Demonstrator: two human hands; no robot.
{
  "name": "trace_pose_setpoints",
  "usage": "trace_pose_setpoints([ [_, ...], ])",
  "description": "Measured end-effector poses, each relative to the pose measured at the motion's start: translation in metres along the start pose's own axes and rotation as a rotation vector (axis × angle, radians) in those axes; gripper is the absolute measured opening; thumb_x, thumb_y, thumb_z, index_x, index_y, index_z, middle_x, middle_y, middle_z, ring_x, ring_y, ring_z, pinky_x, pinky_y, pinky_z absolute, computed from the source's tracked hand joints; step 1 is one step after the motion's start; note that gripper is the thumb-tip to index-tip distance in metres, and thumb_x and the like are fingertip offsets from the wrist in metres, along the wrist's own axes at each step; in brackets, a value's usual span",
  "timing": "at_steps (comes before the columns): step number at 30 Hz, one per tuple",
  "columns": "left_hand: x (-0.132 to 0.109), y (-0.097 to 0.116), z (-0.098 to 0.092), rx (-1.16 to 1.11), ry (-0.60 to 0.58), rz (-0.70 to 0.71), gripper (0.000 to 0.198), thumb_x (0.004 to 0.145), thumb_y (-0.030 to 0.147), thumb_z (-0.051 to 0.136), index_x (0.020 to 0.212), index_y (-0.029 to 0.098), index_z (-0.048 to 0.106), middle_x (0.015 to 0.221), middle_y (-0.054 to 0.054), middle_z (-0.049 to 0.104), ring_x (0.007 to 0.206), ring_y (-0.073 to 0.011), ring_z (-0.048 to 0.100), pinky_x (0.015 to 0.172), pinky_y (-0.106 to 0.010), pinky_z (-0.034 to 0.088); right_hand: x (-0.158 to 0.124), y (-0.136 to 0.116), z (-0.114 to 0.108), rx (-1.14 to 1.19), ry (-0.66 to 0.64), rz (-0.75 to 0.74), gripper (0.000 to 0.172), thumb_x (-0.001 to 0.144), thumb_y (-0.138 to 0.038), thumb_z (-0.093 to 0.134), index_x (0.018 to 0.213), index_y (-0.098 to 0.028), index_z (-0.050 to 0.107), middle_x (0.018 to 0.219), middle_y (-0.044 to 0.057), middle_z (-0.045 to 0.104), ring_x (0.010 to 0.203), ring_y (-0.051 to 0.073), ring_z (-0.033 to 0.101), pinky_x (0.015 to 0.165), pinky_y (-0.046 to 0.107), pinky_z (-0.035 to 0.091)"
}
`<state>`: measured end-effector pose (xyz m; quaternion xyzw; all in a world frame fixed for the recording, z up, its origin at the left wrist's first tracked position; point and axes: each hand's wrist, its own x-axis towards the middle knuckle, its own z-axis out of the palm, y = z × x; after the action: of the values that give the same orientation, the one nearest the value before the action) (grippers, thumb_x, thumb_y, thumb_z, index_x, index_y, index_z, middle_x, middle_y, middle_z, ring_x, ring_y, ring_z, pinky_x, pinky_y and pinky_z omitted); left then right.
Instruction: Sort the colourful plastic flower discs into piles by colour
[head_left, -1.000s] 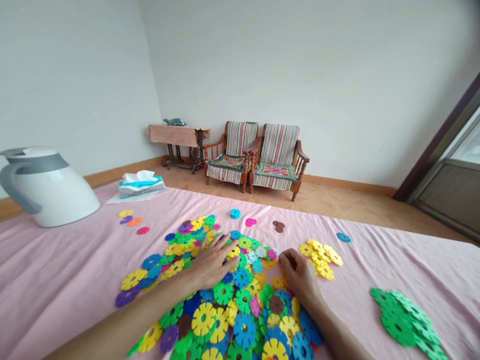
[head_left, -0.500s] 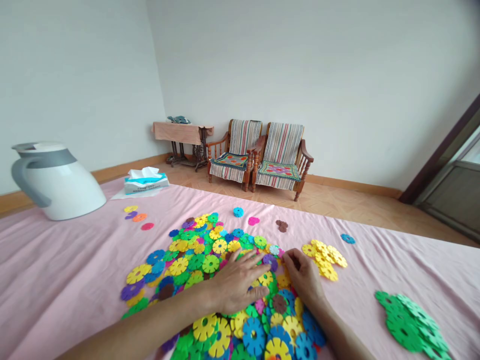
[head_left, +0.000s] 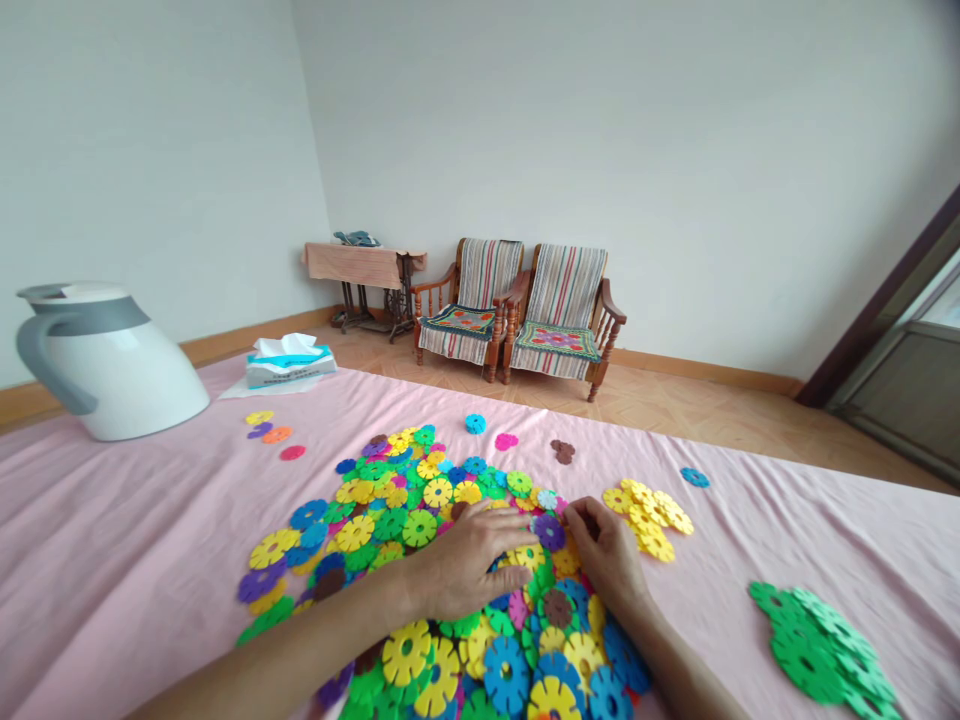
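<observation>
A heap of notched plastic discs (head_left: 421, 527) in many colours is spread over the pink cloth. My left hand (head_left: 474, 560) lies palm down over the middle of it, fingers stretched out and thumb apart. A purple disc (head_left: 549, 532) sits just past its fingertips, between both hands. At the heap's right edge is my right hand (head_left: 611, 552), its fingers curled in toward the thumb. What those fingers hold, if anything, is hidden. Close beside it lies a group of yellow discs (head_left: 649, 517).
Green discs (head_left: 814, 645) are grouped at the right. Brown discs (head_left: 562, 451), a pink disc (head_left: 507, 441) and blue discs (head_left: 695, 477) lie along the far side. A white-grey jug (head_left: 131, 370) and a tissue box (head_left: 291, 364) stand at left. Two chairs (head_left: 559, 300) are beyond the table.
My left hand's fingers have drawn closer together. The purple disc by its fingertips has shifted slightly right, toward my right hand, which has barely moved.
</observation>
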<state>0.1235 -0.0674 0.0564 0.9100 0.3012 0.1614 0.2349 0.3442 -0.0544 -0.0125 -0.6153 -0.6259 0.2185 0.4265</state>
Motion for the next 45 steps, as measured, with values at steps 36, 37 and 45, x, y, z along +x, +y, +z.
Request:
trace_pose_setpoints([
  [36, -0.003, -0.03, -0.036, -0.028, 0.046, -0.227, 0.013, 0.074, 0.017, 0.051, 0.083, 0.019, 0.06, 0.068, 0.001, 0.059, 0.063, -0.0142, 0.057, 0.058, -0.023, 0.041, 0.0, -0.002, -0.001, -0.026, 0.033, -0.013, 0.038, 0.084, -0.05, 0.044, 0.068, -0.019, 0.058, 0.055, 0.0, 0.056, 0.051, 0.014, 0.05, 0.05, 0.024, 0.036],
  [37, -0.003, -0.032, -0.035, -0.027, 0.068, -0.234, 0.014, 0.075, 0.017, 0.05, 0.085, 0.018, 0.061, 0.069, 0.001, 0.06, 0.065, -0.0147, 0.058, 0.06, -0.023, 0.042, 0.0, -0.002, -0.001, -0.024, 0.032, -0.014, 0.038, 0.084, -0.05, 0.044, 0.068, -0.019, 0.058, 0.055, 0.0, 0.056, 0.051, 0.014, 0.05, 0.05, 0.024, 0.036],
  [45, -0.003, -0.045, -0.029, -0.078, 0.192, -0.296, 0.045, 0.067, 0.011, 0.055, 0.111, 0.02, 0.06, 0.093, -0.003, 0.063, 0.076, -0.0161, 0.06, 0.067, -0.025, 0.048, -0.001, -0.008, -0.003, -0.014, 0.041, -0.009, 0.037, 0.084, -0.049, 0.045, 0.067, -0.019, 0.057, 0.055, -0.001, 0.056, 0.05, 0.014, 0.05, 0.049, 0.023, 0.034],
])
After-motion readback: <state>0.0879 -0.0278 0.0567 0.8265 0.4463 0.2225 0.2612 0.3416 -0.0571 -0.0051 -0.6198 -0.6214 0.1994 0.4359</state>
